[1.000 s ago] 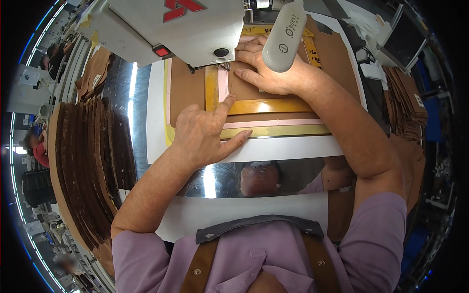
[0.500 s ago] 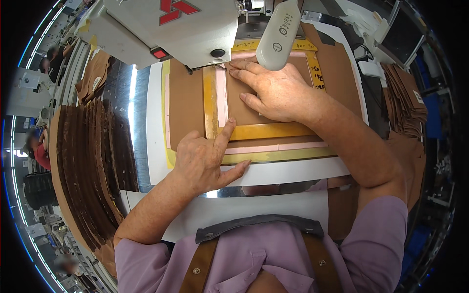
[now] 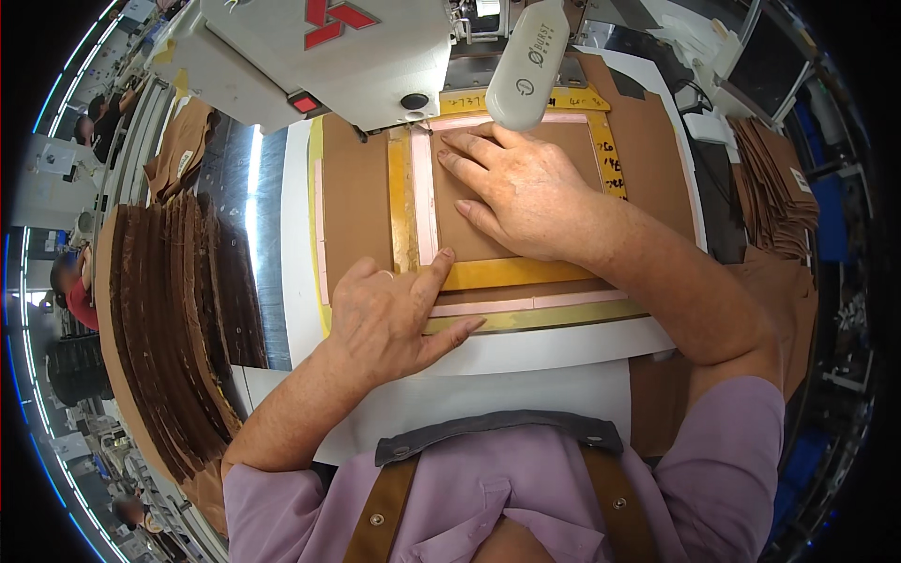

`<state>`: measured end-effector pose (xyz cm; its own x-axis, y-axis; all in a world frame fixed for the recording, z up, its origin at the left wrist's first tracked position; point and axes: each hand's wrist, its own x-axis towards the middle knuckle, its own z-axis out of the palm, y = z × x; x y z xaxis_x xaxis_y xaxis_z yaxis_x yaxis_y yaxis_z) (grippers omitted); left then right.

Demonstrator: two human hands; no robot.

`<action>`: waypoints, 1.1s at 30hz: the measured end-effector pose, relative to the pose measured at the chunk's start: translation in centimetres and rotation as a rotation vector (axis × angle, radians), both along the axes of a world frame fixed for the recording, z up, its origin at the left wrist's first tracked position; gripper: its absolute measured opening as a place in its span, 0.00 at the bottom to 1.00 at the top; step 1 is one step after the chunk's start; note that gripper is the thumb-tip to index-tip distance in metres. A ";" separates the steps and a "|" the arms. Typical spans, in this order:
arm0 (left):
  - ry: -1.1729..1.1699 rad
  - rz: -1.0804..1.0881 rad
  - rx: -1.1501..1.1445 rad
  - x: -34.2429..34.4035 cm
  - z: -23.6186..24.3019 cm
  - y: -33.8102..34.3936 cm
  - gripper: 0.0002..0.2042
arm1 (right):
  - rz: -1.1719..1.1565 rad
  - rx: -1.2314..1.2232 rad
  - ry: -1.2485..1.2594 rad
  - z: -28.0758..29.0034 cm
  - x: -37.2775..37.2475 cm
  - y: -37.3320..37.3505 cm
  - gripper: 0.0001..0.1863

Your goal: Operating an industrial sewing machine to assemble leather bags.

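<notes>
Brown panel [image 3: 462,233] lies beneath both hands [image 3: 530,192]

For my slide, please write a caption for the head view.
Right hand on brown sheet, left hand at corner of yellow frame.

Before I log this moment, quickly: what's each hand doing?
Left hand: open, index fingertip at the yellow frame.
Right hand: open, fingers spread on the brown panel.
</notes>
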<state>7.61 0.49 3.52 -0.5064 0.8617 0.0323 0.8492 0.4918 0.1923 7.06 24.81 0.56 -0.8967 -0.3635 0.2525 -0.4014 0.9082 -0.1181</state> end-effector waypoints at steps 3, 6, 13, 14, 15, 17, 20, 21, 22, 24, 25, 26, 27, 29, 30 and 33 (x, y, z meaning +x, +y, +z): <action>0.075 -0.018 0.119 -2.7 0.2 1.7 0.28 | -0.001 -0.024 -0.030 0.3 -0.1 -0.1 0.29; 0.152 -0.038 0.220 -5.2 -0.6 3.6 0.30 | 0.010 -0.039 -0.051 0.2 0.0 0.2 0.29; 0.207 -0.078 0.216 -7.7 -2.0 4.4 0.34 | 0.093 -0.214 0.022 0.3 0.8 2.6 0.25; 0.199 -0.087 0.225 -7.9 -2.0 4.4 0.34 | 0.139 -0.188 0.034 0.6 1.2 3.3 0.24; 0.197 -0.093 0.219 -8.1 -2.0 4.5 0.34 | 0.129 -0.180 0.027 1.1 1.9 3.9 0.24; 0.195 -0.075 0.180 -7.9 -1.6 4.6 0.33 | -0.100 -0.100 -0.067 2.2 3.3 5.1 0.23; 0.288 -0.049 0.118 -7.5 -1.6 4.5 0.33 | -0.201 0.050 0.076 1.1 4.3 6.5 0.25; 0.287 -0.052 0.119 -7.4 -1.6 4.5 0.33 | -0.203 0.050 0.076 0.7 4.4 6.6 0.25; 0.308 -0.035 0.107 -7.3 -1.6 4.4 0.33 | -0.207 0.095 0.111 0.5 4.5 6.5 0.27; 0.329 -0.016 0.091 -6.9 -1.4 4.3 0.33 | -0.209 0.135 0.147 0.4 4.6 6.0 0.28; 0.304 0.008 0.083 -6.8 -1.3 4.5 0.33 | -0.245 0.131 0.086 0.5 4.5 5.8 0.30; 0.279 0.033 0.074 -6.7 -1.2 4.7 0.33 | -0.281 0.127 0.024 0.6 4.4 5.5 0.32; 0.282 0.038 0.073 -6.8 -1.1 4.8 0.33 | -0.276 0.126 0.027 0.8 4.2 5.3 0.32; 0.335 0.019 0.018 -6.6 -0.8 4.9 0.33 | -0.238 0.254 0.016 1.3 4.1 4.6 0.35; 0.335 0.025 0.014 -6.5 -0.8 4.8 0.33 | -0.232 0.252 0.016 1.4 3.8 4.2 0.35; 0.358 0.023 -0.009 -6.6 -0.9 4.7 0.31 | -0.263 0.326 -0.009 1.5 3.0 3.6 0.34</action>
